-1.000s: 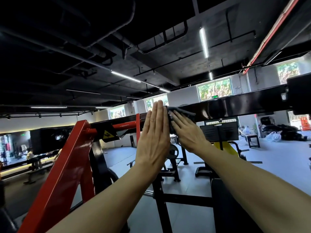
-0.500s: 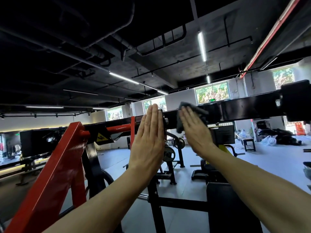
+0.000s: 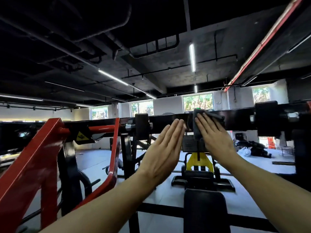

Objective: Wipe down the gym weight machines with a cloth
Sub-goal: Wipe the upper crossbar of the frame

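One weight machine, listed by part, largest first. Black crossbeam (image 3: 235,119): glossy, square-section metal, long axis running left to right across the view at about hand height, tilting slightly upward toward the right; chunky black blocks clamp it at left (image 3: 141,126) and right (image 3: 266,119), each with a bolt and nut. Red frame (image 3: 32,158): painted steel tube, rectangular in section, rising diagonally from lower left to meet the beam, with a thinner red bar curving down beside it; a yellow triangular warning sticker (image 3: 80,136) sits on the black bracket at the joint. Black padded seat back (image 3: 204,211): matte, rounded at the top, directly below the hands.

Cloth (image 3: 198,125): dark grey, soft and creased, draped over the front face of the beam (one fold trails off to the right along the top edge). Right hand (image 3: 214,138): fingers straight and together, flat on the cloth, pressing it against the beam. Left hand (image 3: 164,153): fingers straight and together, holding nothing, fingertips at the beam just left of the cloth; whether they touch the metal cannot be told.
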A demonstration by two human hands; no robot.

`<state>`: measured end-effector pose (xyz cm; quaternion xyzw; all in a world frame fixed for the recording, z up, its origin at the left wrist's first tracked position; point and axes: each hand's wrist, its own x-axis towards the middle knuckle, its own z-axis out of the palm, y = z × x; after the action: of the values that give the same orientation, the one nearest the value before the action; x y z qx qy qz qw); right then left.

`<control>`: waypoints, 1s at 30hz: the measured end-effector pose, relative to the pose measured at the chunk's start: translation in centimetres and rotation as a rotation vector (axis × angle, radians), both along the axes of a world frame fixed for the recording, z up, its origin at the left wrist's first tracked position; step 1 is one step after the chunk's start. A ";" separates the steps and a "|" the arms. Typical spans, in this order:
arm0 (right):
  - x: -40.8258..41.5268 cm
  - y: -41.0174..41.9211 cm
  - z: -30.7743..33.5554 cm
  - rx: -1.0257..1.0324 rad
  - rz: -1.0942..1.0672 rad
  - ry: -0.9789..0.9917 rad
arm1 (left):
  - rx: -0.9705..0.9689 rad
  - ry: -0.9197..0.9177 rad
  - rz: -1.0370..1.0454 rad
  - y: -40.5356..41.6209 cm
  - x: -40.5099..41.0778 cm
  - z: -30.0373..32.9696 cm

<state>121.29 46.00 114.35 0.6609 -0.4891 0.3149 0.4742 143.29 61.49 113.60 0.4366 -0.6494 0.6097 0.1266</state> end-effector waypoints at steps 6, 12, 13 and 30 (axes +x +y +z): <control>-0.3 2.0 -0.1 0.070 -0.083 -0.192 | 0.195 0.385 0.115 -6.3 -1.9 2.2; 5.4 0.3 2.1 0.172 0.208 -0.105 | 0.295 0.511 0.173 -10.9 -2.2 4.2; 5.6 0.0 2.3 0.164 0.220 -0.095 | 0.282 0.509 0.156 -11.5 -2.7 4.2; -4.0 1.8 1.6 0.023 -0.399 -0.209 | 0.129 0.340 0.060 -15.6 -6.2 2.1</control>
<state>117.24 47.84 115.91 0.5202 -0.6603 0.2758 0.4663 137.06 45.89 115.74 0.5597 -0.6431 0.4877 0.1882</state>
